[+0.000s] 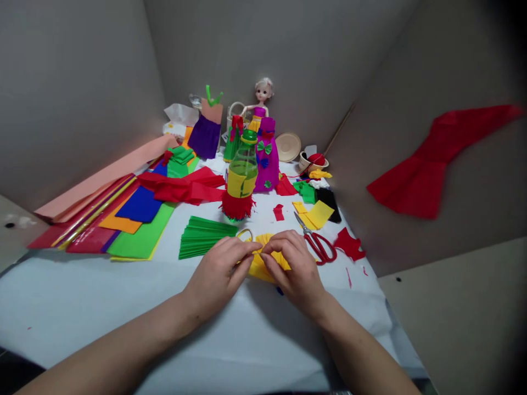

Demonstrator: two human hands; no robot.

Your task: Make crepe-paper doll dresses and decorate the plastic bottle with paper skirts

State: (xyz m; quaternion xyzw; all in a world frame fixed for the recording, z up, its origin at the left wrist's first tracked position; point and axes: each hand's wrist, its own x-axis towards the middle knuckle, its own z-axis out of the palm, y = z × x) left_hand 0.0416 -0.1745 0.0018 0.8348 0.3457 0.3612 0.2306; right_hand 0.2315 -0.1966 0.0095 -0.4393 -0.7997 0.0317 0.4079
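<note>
Low over the table, my left hand (224, 266) and my right hand (294, 266) meet at a gathered piece of yellow crepe paper (260, 271). Both are closed, thumbs and fingertips pinching the paper near its middle; the exact pinch points are partly hidden. Its pleated folds fan out between and behind my fingers. Just left of the paper lies pleated green crepe paper (203, 237). A pair of red-handled scissors (319, 244) rests open-bladed beside my right hand. Behind my hands stands a green-capped plastic bottle (242, 170) with a yellow band and red paper fringe.
Colored paper sheets (144, 230) pile up on the left. At the back are a doll (262, 101), a purple paper dress (267, 164) and a small basket (313, 163). Yellow scraps (319, 215) and red scraps (349, 244) lie right. A red paper dress (432, 164) hangs on the right wall.
</note>
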